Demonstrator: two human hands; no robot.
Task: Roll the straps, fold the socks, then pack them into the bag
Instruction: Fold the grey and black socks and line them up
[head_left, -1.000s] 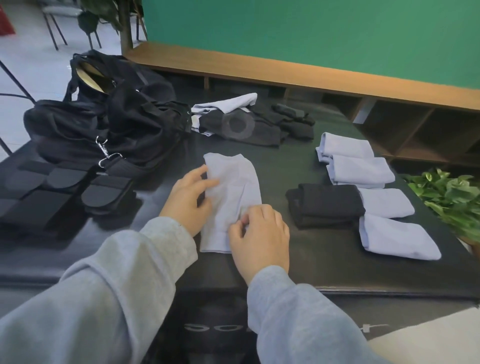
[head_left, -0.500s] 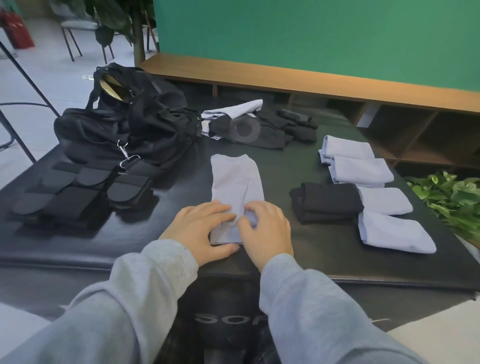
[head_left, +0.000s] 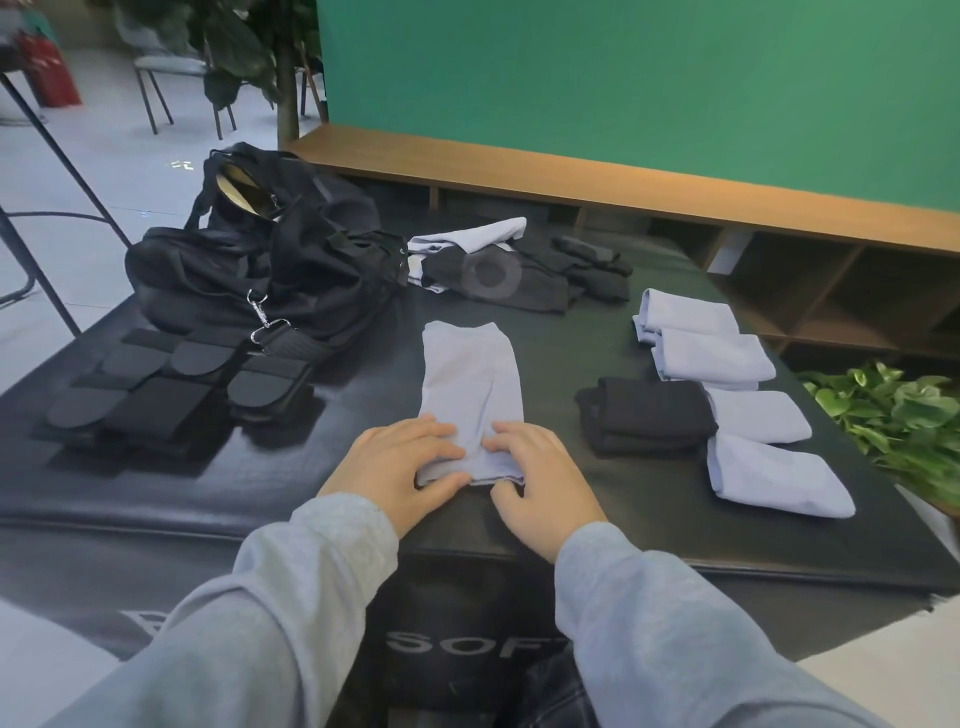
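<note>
Near edge of sock: both hands pinch the pale sock (head_left: 470, 384) by its hem.
Left hand (head_left: 395, 470): fingers curled on sock.
Right hand (head_left: 540, 480): likewise.
Bag (head_left: 270, 275): beyond-left of sock.

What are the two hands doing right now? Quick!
Left hand: pinching the near end of the light blue sock.
Right hand: pinching the same end of that sock.

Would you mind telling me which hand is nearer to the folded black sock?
Right. The right hand pinches the near end of the light blue sock, just left of the folded black sock; the left hand grips the same end, farther left.
</note>
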